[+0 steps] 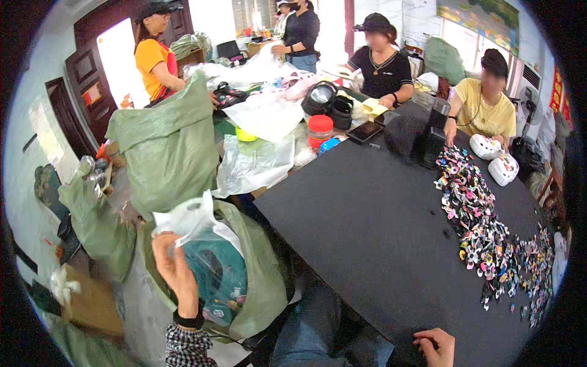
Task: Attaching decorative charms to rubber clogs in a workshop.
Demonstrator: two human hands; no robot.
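At the lower left, my left hand (174, 269) is raised with its fingers closed on the edge of a white-topped plastic bag (197, 219). Dark green shoes, apparently clogs with small coloured charms (217, 275), show in the bag. It is over the mouth of an open green woven sack (266, 293). My right hand (437, 347) rests at the near edge of the black table (367, 226), loosely curled, thumb and forefinger apart, with nothing visible in it.
Small colourful charms (480, 226) lie heaped along the table's right side, near white clogs (502, 168). A red-lidded jar (320, 129), a phone (365, 132) and black clogs (327, 101) are farther back. Another full green sack (168, 147) stands left. Several people work around the tables.
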